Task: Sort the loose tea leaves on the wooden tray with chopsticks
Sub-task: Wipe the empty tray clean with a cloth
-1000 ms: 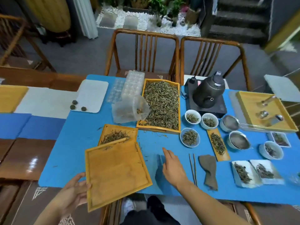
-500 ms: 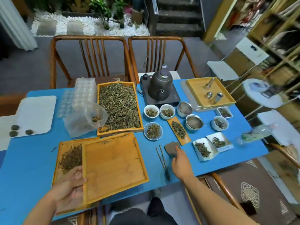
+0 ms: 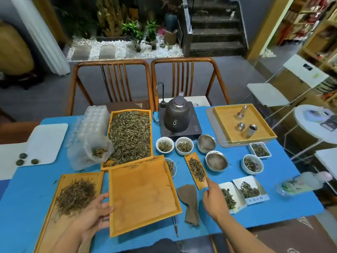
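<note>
My left hand (image 3: 96,210) grips the left rim of an empty wooden tray (image 3: 142,194), which is tilted and overlaps the big tray heaped with loose tea leaves (image 3: 130,136). To its left a second wooden tray (image 3: 54,216) carries a pile of thin tea leaves (image 3: 76,196). Only one end of the chopsticks (image 3: 176,228) pokes out from under the empty tray's near right corner. My right hand (image 3: 213,199) holds nothing; its index finger touches the near end of a narrow wooden scoop with leaves (image 3: 197,169).
A brown cloth (image 3: 189,203) lies between my hands. Further back are small bowls of leaves (image 3: 165,145), two strainers (image 3: 217,160), a kettle on a hob (image 3: 176,115), a yellow tray with metal cups (image 3: 244,125) and white dishes (image 3: 249,190). A plastic bag (image 3: 91,152) sits at the left.
My left hand slid the empty tray right, off the tray with the thin leaves and over the chopsticks. My right hand moved from the cloth to the narrow scoop. The view rose.
</note>
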